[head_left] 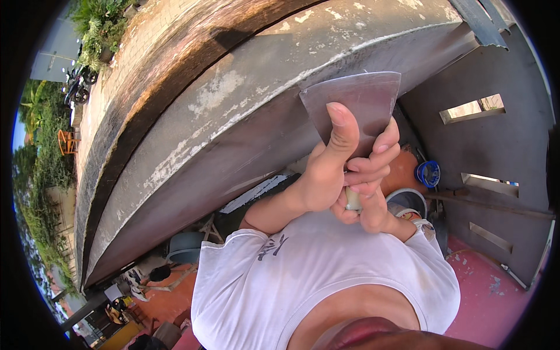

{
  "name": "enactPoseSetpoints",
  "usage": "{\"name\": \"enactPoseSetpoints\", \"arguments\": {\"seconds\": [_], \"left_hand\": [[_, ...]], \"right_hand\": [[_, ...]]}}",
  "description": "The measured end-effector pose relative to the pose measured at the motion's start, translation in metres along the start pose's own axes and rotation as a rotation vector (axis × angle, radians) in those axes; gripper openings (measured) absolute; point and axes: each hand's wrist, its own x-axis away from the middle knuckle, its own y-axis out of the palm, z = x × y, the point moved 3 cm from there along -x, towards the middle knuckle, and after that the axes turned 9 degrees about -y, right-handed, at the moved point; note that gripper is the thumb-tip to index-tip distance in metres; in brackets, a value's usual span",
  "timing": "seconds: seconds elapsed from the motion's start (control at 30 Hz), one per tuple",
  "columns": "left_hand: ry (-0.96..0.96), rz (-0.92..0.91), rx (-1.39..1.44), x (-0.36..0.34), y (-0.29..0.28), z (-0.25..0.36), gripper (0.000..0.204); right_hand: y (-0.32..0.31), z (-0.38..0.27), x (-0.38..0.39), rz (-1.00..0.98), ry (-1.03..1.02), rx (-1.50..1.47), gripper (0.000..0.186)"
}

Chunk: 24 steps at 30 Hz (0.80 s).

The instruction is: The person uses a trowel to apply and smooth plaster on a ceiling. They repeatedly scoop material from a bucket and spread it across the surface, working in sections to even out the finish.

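Note:
A wide-bladed scraper [373, 105] is held up in front of my chest, blade upward, with a short pale handle end [353, 199] showing between the fingers. My left hand [326, 169] grips it from the left side, thumb lying up along the face of the blade. Around the handle and lower blade, my right hand [373, 195] is closed, its fingers curled. The fingers of both hands overlap there, so part of the handle is hidden. Beyond the blade curves a grey, worn panel [227, 111] with whitish patches along its ridge.
A rusty, weathered curved edge [151, 87] arches over the left. At right stands a dark panel [478, 140] with slots. Below it are a blue-rimmed container [429, 173], a round bucket [406, 202] and a pink surface [490, 291]. A grey basin [184, 248] sits lower left.

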Motion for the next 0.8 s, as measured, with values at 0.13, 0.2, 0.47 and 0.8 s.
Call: {"name": "enactPoseSetpoints", "arguments": {"seconds": [0.13, 0.2, 0.47, 0.8], "left_hand": [[-0.015, 0.017, 0.016, -0.002, -0.005, -0.008, 0.076], [-0.018, -0.029, 0.000, 0.000, 0.000, 0.002, 0.075], [-0.035, -0.003, 0.050, 0.000, -0.007, -0.018, 0.071], [0.030, 0.002, 0.089, -0.003, -0.008, -0.021, 0.073]], "right_hand": [[-0.008, 0.015, 0.007, -0.017, -0.006, -0.124, 0.050], [0.001, 0.005, -0.003, -0.016, -0.013, -0.069, 0.054], [-0.007, 0.018, 0.012, 0.040, 0.055, -0.110, 0.052], [-0.010, 0.015, 0.012, 0.005, 0.041, -0.098, 0.054]]}}
